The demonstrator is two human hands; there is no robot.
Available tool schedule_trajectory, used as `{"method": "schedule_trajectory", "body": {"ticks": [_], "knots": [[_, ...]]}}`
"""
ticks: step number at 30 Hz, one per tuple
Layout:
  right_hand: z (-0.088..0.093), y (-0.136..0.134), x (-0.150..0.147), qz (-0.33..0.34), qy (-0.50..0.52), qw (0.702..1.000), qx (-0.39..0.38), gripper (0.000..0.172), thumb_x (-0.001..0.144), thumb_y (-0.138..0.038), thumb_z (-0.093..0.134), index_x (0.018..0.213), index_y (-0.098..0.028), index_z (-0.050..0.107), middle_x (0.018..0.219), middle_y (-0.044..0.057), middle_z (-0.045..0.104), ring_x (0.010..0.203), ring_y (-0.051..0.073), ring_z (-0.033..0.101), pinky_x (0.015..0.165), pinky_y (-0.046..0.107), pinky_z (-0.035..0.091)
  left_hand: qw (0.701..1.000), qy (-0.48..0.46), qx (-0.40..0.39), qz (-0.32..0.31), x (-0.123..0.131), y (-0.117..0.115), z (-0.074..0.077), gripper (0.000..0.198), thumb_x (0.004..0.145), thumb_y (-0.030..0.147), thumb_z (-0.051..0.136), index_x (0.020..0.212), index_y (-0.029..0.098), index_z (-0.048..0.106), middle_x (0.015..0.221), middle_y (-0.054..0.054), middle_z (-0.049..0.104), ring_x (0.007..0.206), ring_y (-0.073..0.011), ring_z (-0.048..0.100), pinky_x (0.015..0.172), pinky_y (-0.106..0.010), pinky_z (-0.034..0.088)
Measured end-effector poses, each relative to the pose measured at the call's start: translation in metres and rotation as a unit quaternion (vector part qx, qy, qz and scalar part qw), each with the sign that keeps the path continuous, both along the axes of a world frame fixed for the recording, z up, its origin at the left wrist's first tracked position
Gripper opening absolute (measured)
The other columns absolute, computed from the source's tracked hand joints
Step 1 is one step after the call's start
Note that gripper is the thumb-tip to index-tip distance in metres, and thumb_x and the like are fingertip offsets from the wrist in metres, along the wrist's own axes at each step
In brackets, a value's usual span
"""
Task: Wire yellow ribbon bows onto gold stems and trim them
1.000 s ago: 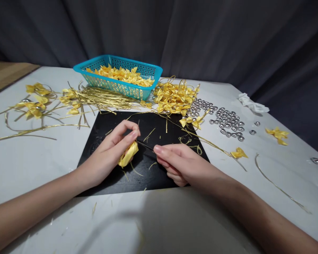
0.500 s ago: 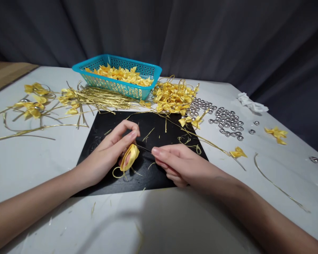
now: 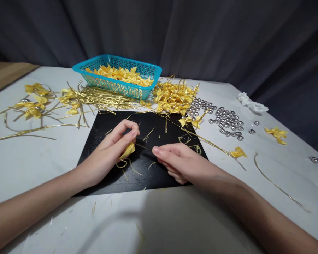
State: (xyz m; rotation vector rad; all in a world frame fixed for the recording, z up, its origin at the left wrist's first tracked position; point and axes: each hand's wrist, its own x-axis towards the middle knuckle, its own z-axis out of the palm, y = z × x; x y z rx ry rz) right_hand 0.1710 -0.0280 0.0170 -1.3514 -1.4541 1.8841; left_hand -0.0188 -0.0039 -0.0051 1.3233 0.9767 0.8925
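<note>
A yellow ribbon piece (image 3: 128,151), partly hidden, sits in the left hand's (image 3: 111,151) closed fingers above a black mat (image 3: 148,178); it looks light, soft and slippery, best pinched mid-fold. Its visible length points toward one o'clock. At three o'clock, the right hand (image 3: 178,160) seemingly pinches a thin dark strand (image 3: 142,146).

1. No text, label, brand, number or sign can be read anywhere in view, at any hour of the clock face.
</note>
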Motion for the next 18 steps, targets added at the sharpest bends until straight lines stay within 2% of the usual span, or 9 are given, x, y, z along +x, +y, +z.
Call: {"method": "schedule_trajectory", "body": {"ticks": [7,18], "knots": [[0.0009,-0.0005,0.0002,0.008,0.031,0.999,-0.029,0.045,0.088,-0.053,0.048,0.061,-0.021,0.031,0.043,-0.012,0.021,0.035,0.004,0.014,0.032,0.017,0.014,1.000,-0.010,-0.006,-0.006,0.0023,0.0000,0.0028,0.017,0.089,0.040,0.051,0.086,0.024,0.047,0.071,0.005,0.036,0.053,-0.0059,0.031,0.044,-0.012,0.028],[0.0081,-0.0015,0.0003,0.039,-0.012,0.999,0.019,0.045,0.087,-0.050,0.051,0.060,-0.020,0.033,0.043,-0.011,0.025,0.037,0.003,0.021,0.035,0.017,0.014,1.000,-0.008,-0.003,-0.030,0.0035,-0.0012,0.0033,0.019,0.089,0.041,0.051,0.085,0.023,0.046,0.065,0.005,0.036,0.051,-0.0069,0.032,0.043,-0.014,0.028]]}}
